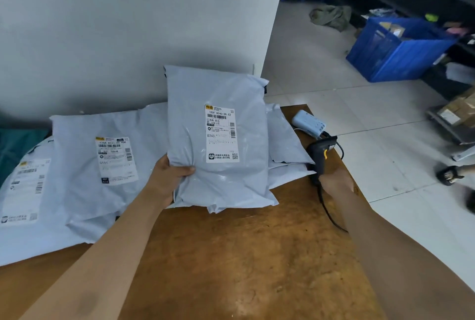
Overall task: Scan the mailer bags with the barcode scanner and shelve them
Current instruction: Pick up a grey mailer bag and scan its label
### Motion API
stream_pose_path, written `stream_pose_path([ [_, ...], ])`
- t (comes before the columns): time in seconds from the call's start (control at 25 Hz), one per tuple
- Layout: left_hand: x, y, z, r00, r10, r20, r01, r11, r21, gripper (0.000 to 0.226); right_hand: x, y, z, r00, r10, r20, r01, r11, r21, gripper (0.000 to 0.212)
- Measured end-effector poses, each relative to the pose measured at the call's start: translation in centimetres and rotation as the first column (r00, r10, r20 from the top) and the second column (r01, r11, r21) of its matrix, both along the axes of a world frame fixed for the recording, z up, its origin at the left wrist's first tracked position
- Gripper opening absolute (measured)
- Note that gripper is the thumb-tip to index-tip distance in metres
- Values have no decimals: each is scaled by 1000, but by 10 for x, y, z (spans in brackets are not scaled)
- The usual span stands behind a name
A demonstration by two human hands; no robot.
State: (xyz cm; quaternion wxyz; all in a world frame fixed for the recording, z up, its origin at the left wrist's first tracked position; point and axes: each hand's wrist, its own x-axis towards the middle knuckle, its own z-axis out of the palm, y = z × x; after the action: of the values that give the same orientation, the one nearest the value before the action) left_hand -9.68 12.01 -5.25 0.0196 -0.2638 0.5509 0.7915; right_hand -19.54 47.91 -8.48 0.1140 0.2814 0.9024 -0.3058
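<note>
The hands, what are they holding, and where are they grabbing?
The left hand grips the grey plastic mailer bag with the white label at its lower left corner. The right hand holds the black barcode scanner by its handle.

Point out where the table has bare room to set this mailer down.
Free: the bare brown wooden tabletop between the two forearms, below the held grey mailer bag. Crowded: the left side under flat grey labelled mailers, and the far right corner with the black barcode scanner and white adapter.
</note>
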Motion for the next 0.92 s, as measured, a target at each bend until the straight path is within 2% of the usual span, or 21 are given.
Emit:
stream_pose_path([
  [0.12,-4,2,-17,999,33,-11,-33,999,-12,42,-31,0,-24,997,76,-3,-76,995,63,45],
  [0.2,-2,1,-28,999,48,-1,-48,999,-9,44,-42,-6,-34,995,103,-11,-101,991,89,54],
  [0.36,4,-6,-41,996,86,21,-86,996,1,35,-54,-20,-49,1000,-5,30,-1,982,189,67],
  [0.56,12,-22,-17,995,98,23,-98,995,0,33,-36,-38,-26,984,-149,93,153,988,-32,69],
  [0.72,22,-37,12,996,92,17,-91,996,-17,33,6,-52,16,972,-216,-93,203,971,-129,62],
  [0.84,39,-46,20,998,61,7,-61,998,13,32,44,-71,53,966,-148,-211,103,972,-210,49],
  [0.92,53,-52,22,998,53,21,-53,998,30,32,68,-92,76,974,-5,-225,-59,959,-276,39],
])
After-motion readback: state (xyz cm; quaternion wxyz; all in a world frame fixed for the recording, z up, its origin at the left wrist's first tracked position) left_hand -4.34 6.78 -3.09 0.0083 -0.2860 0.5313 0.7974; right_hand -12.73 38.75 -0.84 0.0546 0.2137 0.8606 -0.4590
